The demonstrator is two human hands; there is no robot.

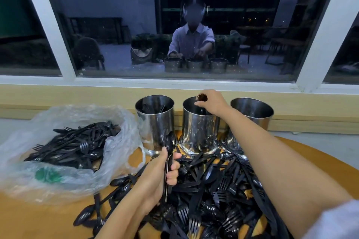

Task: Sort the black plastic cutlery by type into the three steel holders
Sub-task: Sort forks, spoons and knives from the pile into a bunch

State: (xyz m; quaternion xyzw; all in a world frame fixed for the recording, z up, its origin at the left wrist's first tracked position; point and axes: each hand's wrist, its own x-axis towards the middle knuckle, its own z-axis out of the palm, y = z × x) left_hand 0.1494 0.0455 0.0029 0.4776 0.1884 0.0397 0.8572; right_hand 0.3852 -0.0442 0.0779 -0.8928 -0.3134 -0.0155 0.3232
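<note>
Head view: we look down along both forearms at a round wooden table [29, 223].
Pile [213, 190]: nearest us, loose black cutlery of mixed types covers the near right part of the table.
Left hand [163, 172]: our thumb and fingers are curled round the handles of a bundle of spoons [170, 142]. They are held upright, bowls up, over the pile's left edge and just in front of the left holder.
Bag [58, 161]: on the left, clear plastic lying open with more black cutlery inside.
Left holder [155, 122]: at the far edge of the table, with some cutlery showing inside.
Middle holder [200, 126]: just right of it.
Right holder [252, 110]: at the end of the row; we cannot tell what is in it.
Right hand [211, 103]: we reach far over the middle holder's rim, fingers pinching a few forks [202, 97], tines up, handles down inside.
Window [116, 25]: beyond the holders, dark glass reflects the holders and the person.
</note>
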